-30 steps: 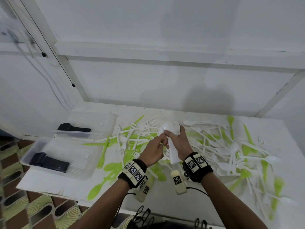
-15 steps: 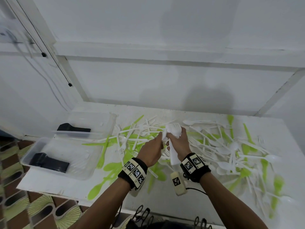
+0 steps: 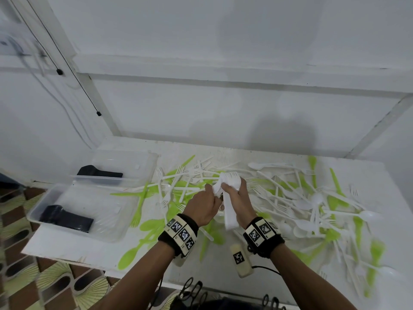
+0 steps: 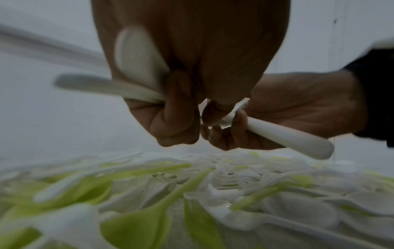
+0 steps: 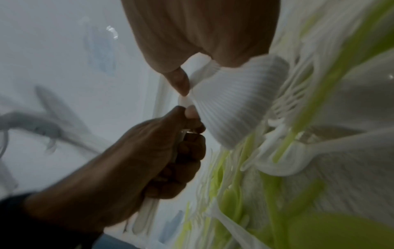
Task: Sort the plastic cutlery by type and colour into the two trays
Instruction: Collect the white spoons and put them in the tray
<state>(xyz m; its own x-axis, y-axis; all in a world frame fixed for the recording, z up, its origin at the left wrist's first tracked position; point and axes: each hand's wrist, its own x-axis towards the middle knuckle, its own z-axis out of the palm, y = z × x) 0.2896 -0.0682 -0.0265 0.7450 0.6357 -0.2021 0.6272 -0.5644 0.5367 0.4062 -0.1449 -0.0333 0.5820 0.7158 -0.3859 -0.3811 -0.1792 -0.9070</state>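
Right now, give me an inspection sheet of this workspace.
Surface: white table, scuffed.
Job's things: white and green cutlery heaped loose; two clear trays, each holding black cutlery.
Clutter: nothing seen.
Hands: right hand grips a white stack; left hand holds white pieces against it.
Cables: black cord from right wristband; wire on wall.
Surroundings: white walls, patterned floor.

White and lime-green cutlery [image 3: 297, 198] litters a white table [image 3: 223, 271], clear trays [image 3: 125, 229] hold black pieces [image 3: 67, 219], black wristbands [image 3: 181, 233] carry black-and-white checked tags, and the floor [image 3: 20, 280] shows brown-and-green tiles
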